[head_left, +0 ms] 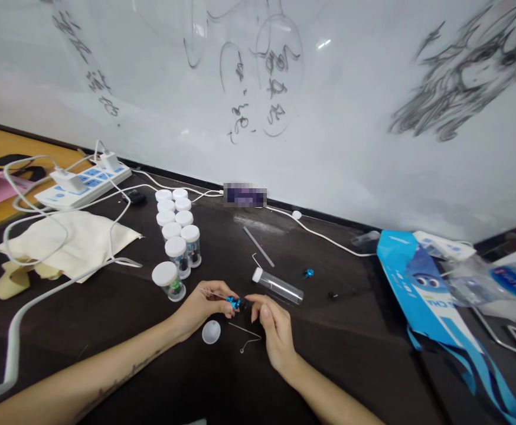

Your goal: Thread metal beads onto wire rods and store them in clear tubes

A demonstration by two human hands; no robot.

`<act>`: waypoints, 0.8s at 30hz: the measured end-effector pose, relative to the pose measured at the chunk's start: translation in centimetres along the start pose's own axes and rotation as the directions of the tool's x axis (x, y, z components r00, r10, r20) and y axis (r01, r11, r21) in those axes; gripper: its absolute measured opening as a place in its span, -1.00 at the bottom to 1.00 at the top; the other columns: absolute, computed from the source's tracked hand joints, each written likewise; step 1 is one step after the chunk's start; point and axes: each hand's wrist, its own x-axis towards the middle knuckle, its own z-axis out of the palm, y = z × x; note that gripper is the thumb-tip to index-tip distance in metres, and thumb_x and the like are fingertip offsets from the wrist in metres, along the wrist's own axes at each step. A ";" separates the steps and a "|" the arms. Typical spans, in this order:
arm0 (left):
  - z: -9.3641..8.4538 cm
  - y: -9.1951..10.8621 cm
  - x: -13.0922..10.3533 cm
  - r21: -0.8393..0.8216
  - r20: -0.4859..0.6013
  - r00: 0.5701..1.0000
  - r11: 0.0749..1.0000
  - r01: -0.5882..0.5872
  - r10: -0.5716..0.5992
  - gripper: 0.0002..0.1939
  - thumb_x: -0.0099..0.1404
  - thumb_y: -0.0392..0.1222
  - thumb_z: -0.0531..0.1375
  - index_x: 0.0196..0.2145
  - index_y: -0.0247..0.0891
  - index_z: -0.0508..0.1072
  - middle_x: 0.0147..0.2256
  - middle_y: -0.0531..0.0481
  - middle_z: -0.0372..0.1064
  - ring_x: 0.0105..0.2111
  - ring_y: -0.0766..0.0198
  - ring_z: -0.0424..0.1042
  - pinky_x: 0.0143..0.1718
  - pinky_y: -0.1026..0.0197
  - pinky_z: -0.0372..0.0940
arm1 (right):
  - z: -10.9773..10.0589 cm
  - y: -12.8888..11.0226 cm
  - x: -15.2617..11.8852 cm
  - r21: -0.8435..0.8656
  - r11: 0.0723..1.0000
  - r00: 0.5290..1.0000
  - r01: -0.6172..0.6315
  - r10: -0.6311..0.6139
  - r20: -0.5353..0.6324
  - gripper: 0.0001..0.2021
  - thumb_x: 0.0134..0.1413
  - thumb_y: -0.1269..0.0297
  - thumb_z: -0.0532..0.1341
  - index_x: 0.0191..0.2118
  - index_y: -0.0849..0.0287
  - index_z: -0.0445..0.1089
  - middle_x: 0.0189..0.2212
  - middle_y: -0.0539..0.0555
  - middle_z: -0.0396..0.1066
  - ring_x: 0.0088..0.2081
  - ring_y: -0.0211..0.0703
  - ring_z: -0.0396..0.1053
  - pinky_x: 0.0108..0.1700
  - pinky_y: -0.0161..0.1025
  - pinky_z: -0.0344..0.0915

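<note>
My left hand [216, 300] pinches a small shiny blue metal part [234, 303], with a thin wire-like piece lying along the fingers. Facing it, my right hand [276, 327] has its fingertips at a small black part [243, 303] beside the blue one; whether the two parts are joined I cannot tell. Below my hands lie a bent thin wire [249, 337] with a looped end and a white round cap [211, 332]. A clear tube [282, 287] with a white cap rests just beyond my right hand.
White-lidded clear jars [176, 248] stand in two rows at left. Farther right lie another blue part [309, 273], a black piece [332, 295] and a blue bag [412, 277]. A power strip [85, 186], loose cables and a cream cloth [72, 239] fill the left. A whiteboard [337, 118] rises behind.
</note>
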 end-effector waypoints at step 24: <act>-0.1 -0.2 0.0 -0.003 0.000 1.000 1.000 0.004 -0.004 -0.80 0.00 -0.32 0.43 -0.37 -0.37 0.57 -0.49 -0.02 0.54 -0.52 0.37 0.45 -0.42 0.35 0.34 | -0.1 -0.2 0.1 -0.024 1.000 1.000 0.000 0.000 -0.006 -0.62 0.39 0.16 -0.06 -0.09 0.16 0.48 -0.50 0.01 0.32 -0.41 -0.16 0.33 -0.29 -0.24 0.24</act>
